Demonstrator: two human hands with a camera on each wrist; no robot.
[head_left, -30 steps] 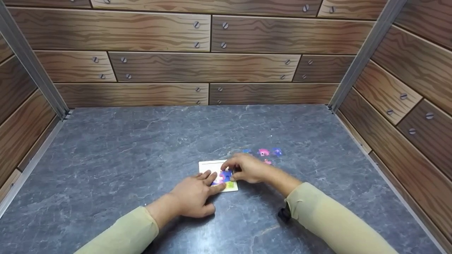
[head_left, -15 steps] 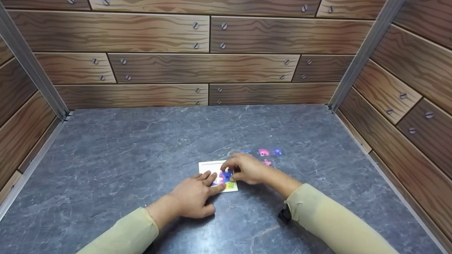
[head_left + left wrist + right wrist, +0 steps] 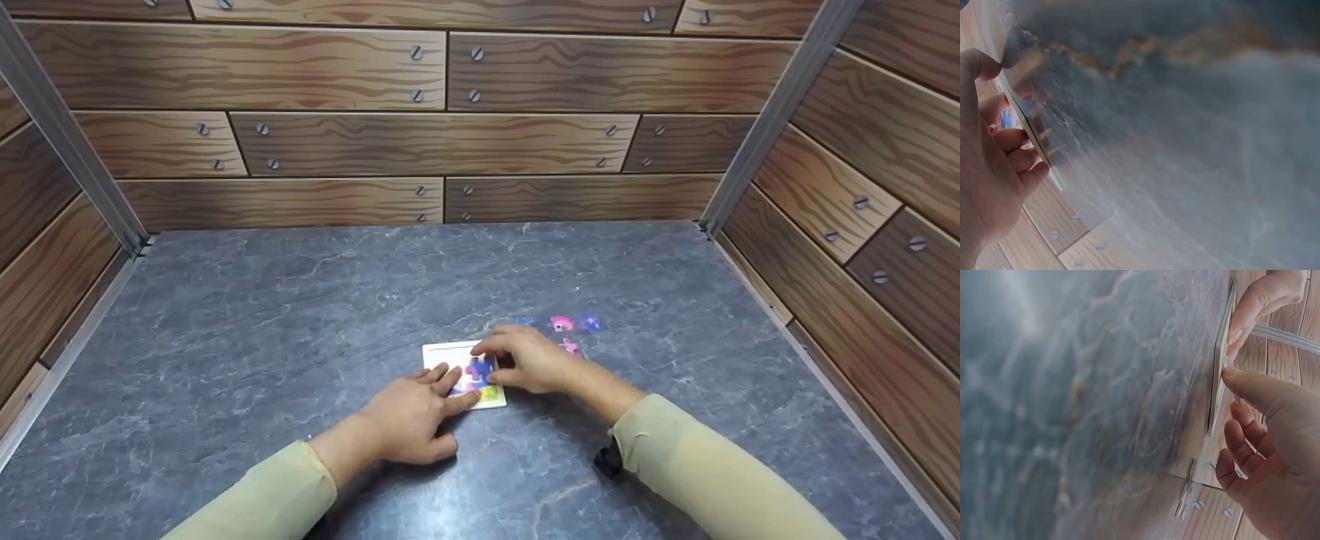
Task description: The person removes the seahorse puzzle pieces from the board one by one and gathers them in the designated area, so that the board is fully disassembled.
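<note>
A small white puzzle board (image 3: 442,352) lies on the grey marbled table, with yellow and pink picture parts along its near side. My left hand (image 3: 409,420) rests on the board's near left part, its fingers stretched out over the surface and covering some of the picture. Over the right side of the board, my right hand (image 3: 536,364) pinches a blue-and-pink jigsaw piece (image 3: 478,369) between thumb and fingers. In the right wrist view this jigsaw piece (image 3: 1235,391) stands tilted at the thumb tip, close to the board's edge (image 3: 1219,365).
Beyond the right hand lie several loose jigsaw pieces: a pink one (image 3: 560,323), a purple-blue one (image 3: 590,322), a blue one (image 3: 523,321) partly near the knuckles, and another pink one (image 3: 570,347) beside the wrist. Wood-patterned walls (image 3: 337,142) enclose the table.
The blue-and-pink jigsaw piece has shifted very slightly away from me within the right hand's pinch. My left hand and the board stay in place.
</note>
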